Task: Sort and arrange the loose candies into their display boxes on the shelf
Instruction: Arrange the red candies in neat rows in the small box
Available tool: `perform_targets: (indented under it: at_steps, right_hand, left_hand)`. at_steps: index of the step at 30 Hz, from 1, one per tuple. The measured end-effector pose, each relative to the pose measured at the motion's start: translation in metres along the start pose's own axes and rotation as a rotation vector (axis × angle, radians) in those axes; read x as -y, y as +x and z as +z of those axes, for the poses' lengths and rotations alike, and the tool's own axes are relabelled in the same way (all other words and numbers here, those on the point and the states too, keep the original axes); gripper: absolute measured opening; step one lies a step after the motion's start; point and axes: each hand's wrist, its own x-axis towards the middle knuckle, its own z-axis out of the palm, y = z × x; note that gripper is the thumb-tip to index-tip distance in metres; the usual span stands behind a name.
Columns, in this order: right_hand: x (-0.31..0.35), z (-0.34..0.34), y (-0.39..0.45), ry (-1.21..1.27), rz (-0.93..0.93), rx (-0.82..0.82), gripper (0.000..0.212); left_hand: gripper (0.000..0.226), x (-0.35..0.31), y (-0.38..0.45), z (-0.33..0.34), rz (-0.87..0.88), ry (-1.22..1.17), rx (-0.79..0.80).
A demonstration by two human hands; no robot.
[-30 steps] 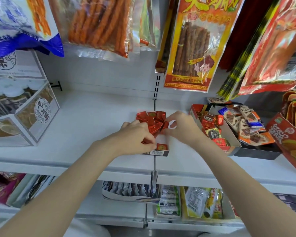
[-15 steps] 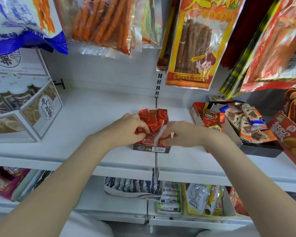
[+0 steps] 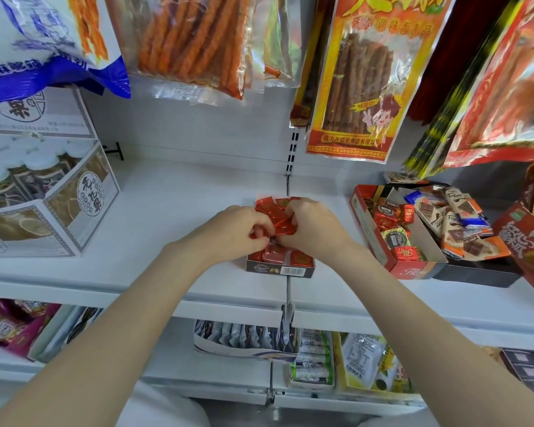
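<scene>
Both bare forearms reach forward and converge — the left hand (image 3: pixel 235 231) and right hand (image 3: pixel 313 226) meet knuckle to knuckle, fingers curled downward and pinching small red candies (image 3: pixel 279 221) between them, wrists level.

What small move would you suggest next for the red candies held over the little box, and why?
Probably lower the red candies flat into the small display box: both the left hand and right hand grip them above it, and the front row already lies neat.
</scene>
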Motion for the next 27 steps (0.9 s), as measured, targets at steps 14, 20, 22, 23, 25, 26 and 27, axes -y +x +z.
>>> perform_targets:
  at_steps: [14,20,22,23,25,26,27]
  right_hand:
    - [-0.02,-0.039,-0.013,0.072,-0.007,0.213,0.035]
    - [-0.017,-0.031,-0.012,-0.033,-0.069,0.271,0.03]
    - [-0.015,-0.032,-0.012,-0.032,-0.096,0.253,0.03]
    - [-0.013,-0.033,-0.012,-0.023,-0.099,0.247,0.03]
    - [-0.012,-0.033,-0.013,-0.044,-0.096,0.249,0.028]
    - [-0.013,-0.031,-0.013,-0.076,-0.105,0.255,0.026]
    - [-0.014,-0.03,-0.013,-0.105,-0.124,0.264,0.025]
  left_hand:
    - [0.021,-0.009,0.011,0.009,0.071,0.065,-0.063]
    - [0.027,-0.006,0.012,0.017,0.023,0.19,0.021]
    - [0.027,-0.004,0.013,0.017,0.022,0.148,0.025]
    - [0.027,-0.003,0.013,0.017,0.022,0.132,0.025]
    - [0.027,-0.002,0.014,0.017,0.019,0.104,0.023]
    - [0.027,-0.001,0.014,0.018,0.014,0.091,0.024]
    - [0.027,-0.001,0.015,0.018,0.008,0.08,0.026]
